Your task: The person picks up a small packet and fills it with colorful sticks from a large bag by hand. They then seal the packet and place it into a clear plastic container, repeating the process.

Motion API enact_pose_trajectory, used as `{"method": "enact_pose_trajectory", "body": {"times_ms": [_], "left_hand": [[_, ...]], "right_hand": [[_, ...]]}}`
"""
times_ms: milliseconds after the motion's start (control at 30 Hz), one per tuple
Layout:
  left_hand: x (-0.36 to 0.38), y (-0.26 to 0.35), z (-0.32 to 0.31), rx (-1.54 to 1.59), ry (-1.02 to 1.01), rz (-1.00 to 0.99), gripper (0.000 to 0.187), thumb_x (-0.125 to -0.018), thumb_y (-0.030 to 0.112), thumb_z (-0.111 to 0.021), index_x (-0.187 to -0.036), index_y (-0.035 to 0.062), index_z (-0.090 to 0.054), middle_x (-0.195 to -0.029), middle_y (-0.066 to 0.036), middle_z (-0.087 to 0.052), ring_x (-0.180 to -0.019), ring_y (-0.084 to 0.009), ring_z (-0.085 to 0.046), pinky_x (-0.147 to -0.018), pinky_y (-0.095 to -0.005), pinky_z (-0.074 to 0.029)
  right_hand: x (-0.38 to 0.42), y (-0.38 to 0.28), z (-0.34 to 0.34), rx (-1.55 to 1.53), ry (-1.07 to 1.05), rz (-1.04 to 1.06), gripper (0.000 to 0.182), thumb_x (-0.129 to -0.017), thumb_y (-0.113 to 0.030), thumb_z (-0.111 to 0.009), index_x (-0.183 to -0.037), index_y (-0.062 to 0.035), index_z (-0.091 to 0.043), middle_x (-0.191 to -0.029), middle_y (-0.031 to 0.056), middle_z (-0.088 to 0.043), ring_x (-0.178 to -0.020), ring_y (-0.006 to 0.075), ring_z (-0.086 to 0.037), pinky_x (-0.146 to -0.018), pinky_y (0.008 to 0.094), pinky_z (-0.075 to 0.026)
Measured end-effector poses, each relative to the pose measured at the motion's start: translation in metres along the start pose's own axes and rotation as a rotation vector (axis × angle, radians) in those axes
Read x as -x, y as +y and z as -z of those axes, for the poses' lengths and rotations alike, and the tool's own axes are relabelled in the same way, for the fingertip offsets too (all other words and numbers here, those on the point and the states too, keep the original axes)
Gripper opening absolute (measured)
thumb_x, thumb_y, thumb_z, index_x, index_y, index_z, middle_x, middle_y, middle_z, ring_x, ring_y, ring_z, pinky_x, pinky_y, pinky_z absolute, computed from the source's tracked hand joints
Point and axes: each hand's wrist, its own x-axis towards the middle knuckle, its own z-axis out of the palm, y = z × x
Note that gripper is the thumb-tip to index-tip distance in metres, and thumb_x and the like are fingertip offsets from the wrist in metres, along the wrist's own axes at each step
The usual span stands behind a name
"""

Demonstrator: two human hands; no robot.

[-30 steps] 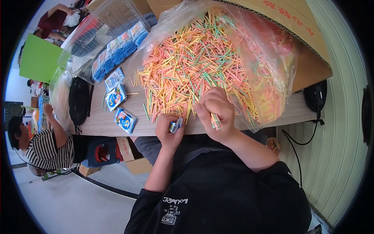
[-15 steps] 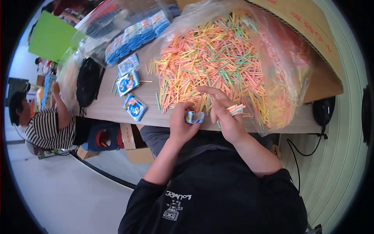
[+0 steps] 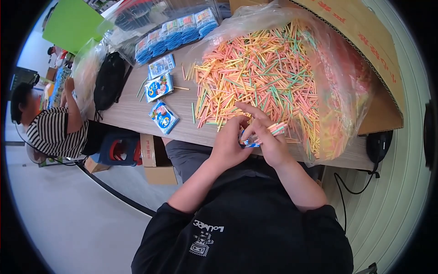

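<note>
Grip: right hand (image 3: 274, 148), sticks (image 3: 278, 128) | long axis crosswise, tips rightward | left hand (image 3: 229, 144), packet (image 3: 251, 144)

The left hand (image 3: 231, 142) grips a small blue-and-white packet (image 3: 249, 142) at the table's near edge; the right hand (image 3: 270, 142) meets it there, holding a bunch of pastel sticks (image 3: 277, 128). Beyond them a large heap of pink, yellow and green sticks (image 3: 260, 77) spills from a clear plastic bag (image 3: 343, 91) beside an open cardboard box (image 3: 365, 41); three flat packets (image 3: 159, 86) lie on the wood-grain table (image 3: 132, 107), near a row of stacked packets (image 3: 175, 33).
</note>
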Motion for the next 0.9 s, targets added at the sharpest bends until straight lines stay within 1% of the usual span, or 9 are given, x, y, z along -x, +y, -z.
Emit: {"method": "enact_pose_trajectory", "body": {"times_ms": [67, 167, 267, 400, 433, 533, 667, 833, 900], "left_hand": [[0.000, 0.001, 0.000, 0.096, -0.064, 0.138, 0.063, -0.068, 0.006, -0.081, -0.123, 0.0007, -0.051, -0.113, -0.016, -0.060, -0.102, -0.0307, -0.064, -0.086, -0.0378, -0.052], [0.000, -0.001, 0.001, 0.041, -0.114, 0.112, 0.065, -0.069, 0.005, -0.081, -0.125, 0.0004, -0.049, -0.112, -0.016, -0.060, -0.103, -0.0315, -0.064, -0.087, -0.0381, -0.052], [-0.001, -0.001, 0.003, 0.042, -0.158, 0.138, 0.066, -0.069, 0.005, -0.080, -0.126, 0.0003, -0.048, -0.114, -0.016, -0.060, -0.105, -0.0326, -0.064, -0.089, -0.0384, -0.052], [-0.003, -0.001, 0.008, 0.097, -0.207, 0.204, 0.068, -0.070, 0.006, -0.080, -0.129, 0.0006, -0.047, -0.121, -0.018, -0.057, -0.112, -0.0343, -0.062, -0.091, -0.0392, -0.052], [-0.003, -0.001, 0.009, 0.097, -0.220, 0.194, 0.069, -0.070, 0.006, -0.080, -0.129, 0.0009, -0.047, -0.123, -0.018, -0.056, -0.114, -0.0347, -0.061, -0.092, -0.0395, -0.051], [-0.004, 0.003, 0.010, 0.068, -0.244, 0.156, 0.069, -0.069, 0.005, -0.079, -0.130, 0.0016, -0.047, -0.127, -0.020, -0.054, -0.118, -0.0353, -0.059, -0.094, -0.0402, -0.051], [-0.005, 0.011, 0.013, 0.026, -0.267, 0.082, 0.066, -0.069, 0.004, -0.078, -0.129, 0.0022, -0.049, -0.129, -0.020, -0.053, -0.120, -0.0355, -0.058, -0.094, -0.0405, -0.050], [-0.004, 0.008, 0.011, 0.198, -0.252, 0.022, 0.061, -0.069, 0.003, -0.076, -0.126, 0.0010, -0.053, -0.124, -0.019, -0.055, -0.115, -0.0338, -0.059, -0.094, -0.0396, -0.050], [-0.003, 0.004, 0.007, 0.266, -0.244, 0.015, 0.060, -0.069, 0.003, -0.076, -0.125, 0.0005, -0.053, -0.122, -0.018, -0.056, -0.113, -0.0333, -0.060, -0.093, -0.0396, -0.050]], "right_hand": [[-0.001, 0.001, 0.001, -0.008, -0.014, 0.007, 0.050, -0.107, -0.034, -0.046, -0.080, -0.0013, -0.073, -0.151, 0.0177, -0.046, -0.111, 0.0156, -0.058, -0.094, 0.0317, -0.043], [-0.002, 0.001, 0.002, -0.025, -0.037, 0.021, 0.049, -0.107, -0.034, -0.045, -0.085, -0.0016, -0.075, -0.152, 0.0176, -0.046, -0.123, 0.0191, -0.053, -0.103, 0.0344, -0.040], [-0.001, 0.002, 0.004, -0.050, -0.078, -0.071, 0.054, -0.106, -0.041, -0.044, -0.086, -0.0009, -0.074, -0.158, 0.0179, -0.037, -0.142, 0.0251, -0.037, -0.118, 0.0421, -0.024], [0.001, -0.007, 0.004, -0.117, -0.074, -0.119, 0.054, -0.105, -0.041, -0.044, -0.090, 0.0001, -0.075, -0.159, 0.0165, -0.035, -0.145, 0.0254, -0.032, -0.119, 0.0436, -0.022], [0.002, -0.007, 0.004, -0.116, -0.075, -0.121, 0.054, -0.105, -0.041, -0.044, -0.090, 0.0001, -0.075, -0.159, 0.0165, -0.035, -0.145, 0.0254, -0.032, -0.119, 0.0436, -0.022], [0.001, -0.004, 0.004, -0.247, -0.007, -0.188, 0.050, -0.107, -0.036, -0.045, -0.098, 0.0038, -0.074, -0.155, 0.0162, -0.041, -0.138, 0.0215, -0.043, -0.113, 0.0352, -0.033], [0.000, 0.008, 0.006, -0.210, -0.041, -0.173, 0.049, -0.107, -0.037, -0.046, -0.106, 0.0049, -0.073, -0.157, 0.0156, -0.039, -0.138, 0.0214, -0.042, -0.113, 0.0344, -0.033], [0.001, 0.010, 0.003, -0.205, 0.006, -0.199, 0.047, -0.106, -0.035, -0.046, -0.106, 0.0028, -0.073, -0.158, 0.0158, -0.037, -0.142, 0.0269, -0.040, -0.114, 0.0416, -0.034], [0.001, 0.007, 0.008, 0.107, -0.091, -0.091, 0.042, -0.103, -0.037, -0.052, -0.113, -0.0008, -0.072, -0.157, 0.0169, -0.037, -0.142, 0.0283, -0.039, -0.115, 0.0418, -0.032]]}}
